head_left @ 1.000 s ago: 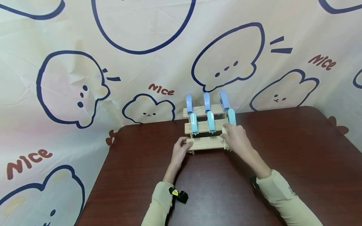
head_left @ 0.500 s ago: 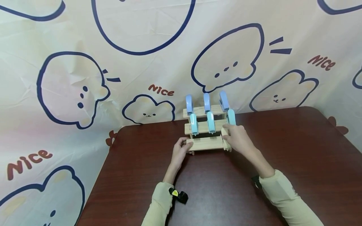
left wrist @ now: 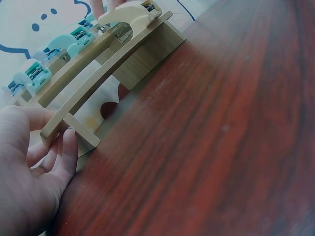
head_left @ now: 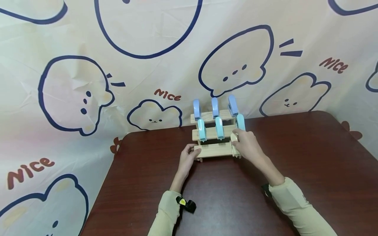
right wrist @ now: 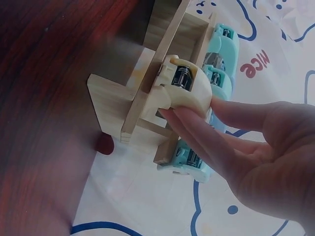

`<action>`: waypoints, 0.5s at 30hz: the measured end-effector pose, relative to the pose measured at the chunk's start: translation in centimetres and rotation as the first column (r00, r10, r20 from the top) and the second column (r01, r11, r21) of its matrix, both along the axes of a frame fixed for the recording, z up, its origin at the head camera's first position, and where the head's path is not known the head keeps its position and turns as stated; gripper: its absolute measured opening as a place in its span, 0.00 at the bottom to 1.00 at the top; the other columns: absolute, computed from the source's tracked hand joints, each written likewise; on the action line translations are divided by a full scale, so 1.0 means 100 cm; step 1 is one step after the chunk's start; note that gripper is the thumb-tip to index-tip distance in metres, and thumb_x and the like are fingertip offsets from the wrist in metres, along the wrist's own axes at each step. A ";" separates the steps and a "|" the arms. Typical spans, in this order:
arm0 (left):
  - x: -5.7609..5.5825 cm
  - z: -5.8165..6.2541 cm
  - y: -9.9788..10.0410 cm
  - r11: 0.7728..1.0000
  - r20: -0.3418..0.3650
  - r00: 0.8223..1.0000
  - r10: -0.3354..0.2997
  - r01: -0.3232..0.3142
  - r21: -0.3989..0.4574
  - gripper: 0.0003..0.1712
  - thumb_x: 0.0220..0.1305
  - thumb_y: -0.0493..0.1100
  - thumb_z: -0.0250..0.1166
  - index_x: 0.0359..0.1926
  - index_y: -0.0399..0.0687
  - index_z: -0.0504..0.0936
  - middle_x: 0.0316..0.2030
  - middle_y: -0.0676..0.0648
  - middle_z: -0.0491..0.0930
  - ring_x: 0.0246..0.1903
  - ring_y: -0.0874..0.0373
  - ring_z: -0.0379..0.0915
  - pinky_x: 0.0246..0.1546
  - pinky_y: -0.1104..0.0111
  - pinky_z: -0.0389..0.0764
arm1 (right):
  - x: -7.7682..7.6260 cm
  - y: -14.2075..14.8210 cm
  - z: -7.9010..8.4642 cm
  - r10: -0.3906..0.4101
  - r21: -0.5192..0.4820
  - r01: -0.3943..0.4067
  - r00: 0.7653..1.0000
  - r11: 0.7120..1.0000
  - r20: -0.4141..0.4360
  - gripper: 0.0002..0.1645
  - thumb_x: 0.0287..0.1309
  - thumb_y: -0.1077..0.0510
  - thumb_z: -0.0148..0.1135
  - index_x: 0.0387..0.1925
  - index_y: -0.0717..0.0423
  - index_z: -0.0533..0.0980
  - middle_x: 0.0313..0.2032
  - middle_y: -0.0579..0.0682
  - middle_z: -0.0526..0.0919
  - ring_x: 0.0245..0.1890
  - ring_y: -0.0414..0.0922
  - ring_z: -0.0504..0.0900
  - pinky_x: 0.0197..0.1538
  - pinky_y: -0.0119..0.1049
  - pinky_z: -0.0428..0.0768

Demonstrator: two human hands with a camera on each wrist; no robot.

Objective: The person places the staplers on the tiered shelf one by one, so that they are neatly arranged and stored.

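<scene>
A three-tier wooden rack (head_left: 213,150) stands at the back of the table. My left hand (head_left: 186,159) grips the left end of its lowest shelf, with thumb and fingers around the board in the left wrist view. My right hand (head_left: 250,144) pinches a cream stapler (right wrist: 197,96), which stands at the right end of that same shelf with its metal mouth toward the front. Three teal staplers (head_left: 219,128) line the middle shelf; the right one is partly behind my right hand. Three blue staplers (head_left: 215,107) stand on the top shelf.
The dark brown table (head_left: 141,183) reaches back to a cartoon-printed cloth (head_left: 141,75) close behind the rack. A black strap with a small device (head_left: 186,204) sits on the left wrist.
My right hand and the cream stapler shift only slightly at the right end of the lowest shelf. My left hand keeps its hold on the shelf.
</scene>
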State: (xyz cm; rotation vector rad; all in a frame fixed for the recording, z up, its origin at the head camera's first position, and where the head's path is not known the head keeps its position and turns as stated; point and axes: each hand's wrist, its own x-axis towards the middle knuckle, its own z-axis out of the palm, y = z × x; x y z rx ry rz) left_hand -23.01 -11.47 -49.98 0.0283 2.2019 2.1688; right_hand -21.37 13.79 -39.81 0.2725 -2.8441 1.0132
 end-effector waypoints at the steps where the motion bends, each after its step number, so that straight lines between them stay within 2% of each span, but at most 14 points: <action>1: 0.001 -0.001 0.000 1.000 -0.005 1.000 0.004 -0.004 0.004 0.20 0.71 0.37 0.64 0.58 0.29 0.76 0.38 0.49 0.69 0.32 0.62 0.71 0.35 0.66 0.85 | 0.000 0.000 0.000 -0.004 0.001 0.004 1.000 1.000 0.006 0.26 0.63 0.70 0.67 0.62 0.75 0.74 0.34 0.66 0.85 0.23 0.47 0.76 0.31 0.40 0.77; 3: 0.003 -0.002 0.001 1.000 -0.013 1.000 0.013 -0.013 0.009 0.20 0.71 0.38 0.65 0.58 0.31 0.77 0.39 0.49 0.68 0.32 0.62 0.71 0.35 0.67 0.85 | 0.001 -0.001 0.000 -0.009 0.004 0.009 1.000 1.000 0.008 0.26 0.63 0.70 0.67 0.61 0.75 0.74 0.42 0.70 0.85 0.27 0.49 0.78 0.33 0.41 0.79; 5: 0.003 -0.003 0.002 1.000 -0.023 1.000 0.019 -0.019 0.009 0.20 0.71 0.39 0.65 0.58 0.32 0.77 0.39 0.49 0.69 0.32 0.62 0.71 0.34 0.68 0.84 | 0.001 -0.001 0.000 -0.013 0.008 0.013 1.000 1.000 0.011 0.25 0.63 0.70 0.66 0.61 0.75 0.74 0.45 0.71 0.84 0.31 0.51 0.79 0.34 0.42 0.80; 11: 0.001 -0.002 0.001 1.000 -0.023 1.000 0.017 -0.017 0.009 0.20 0.71 0.38 0.65 0.59 0.31 0.77 0.39 0.49 0.70 0.33 0.62 0.72 0.34 0.67 0.84 | 0.000 -0.001 -0.002 -0.018 0.011 0.018 1.000 1.000 -0.024 0.25 0.61 0.70 0.69 0.59 0.75 0.76 0.41 0.70 0.85 0.28 0.50 0.79 0.32 0.42 0.80; 15: 0.007 0.011 0.001 1.000 -0.015 1.000 0.007 -0.007 0.017 0.19 0.71 0.36 0.64 0.58 0.28 0.77 0.38 0.49 0.70 0.33 0.61 0.72 0.34 0.65 0.85 | -0.001 0.001 -0.006 -0.025 -0.004 0.024 0.998 1.000 -0.050 0.24 0.60 0.71 0.70 0.57 0.74 0.77 0.37 0.67 0.86 0.31 0.53 0.83 0.36 0.49 0.84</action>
